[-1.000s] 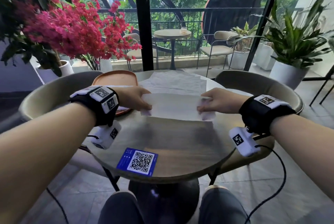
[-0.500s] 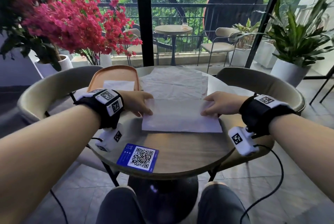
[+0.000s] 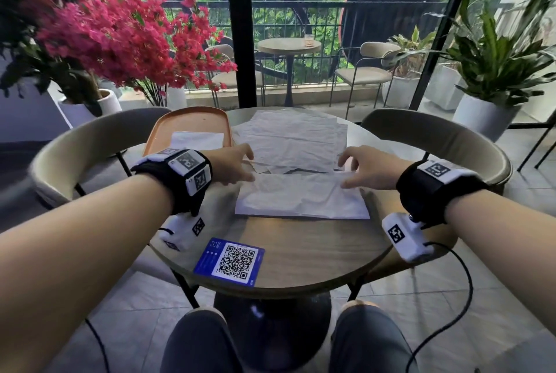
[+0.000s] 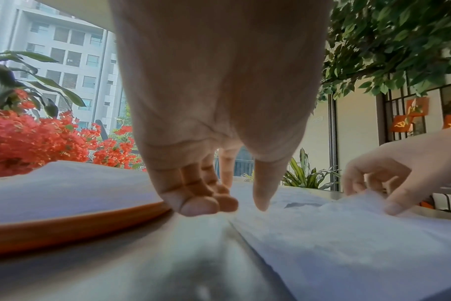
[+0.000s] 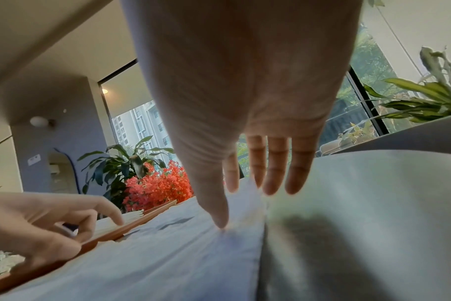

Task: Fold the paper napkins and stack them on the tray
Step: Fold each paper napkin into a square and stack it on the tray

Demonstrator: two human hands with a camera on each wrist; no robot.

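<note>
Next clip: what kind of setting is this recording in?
Probably a café or restaurant seating area. A small round table carries a blue QR-code card, cushioned chairs surround it, and a balcony beyond the glass holds another small table and chairs.

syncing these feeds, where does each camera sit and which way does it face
Head: on the head, looking forward and down at the round table; both forearms and knees show.
Left wrist: under the left hand, looking along its fingers; the orange tray lies left.
Right wrist: under the right hand, looking along its fingers.
Shared: both wrist views show the half-folded napkin and the opposite hand.
</note>
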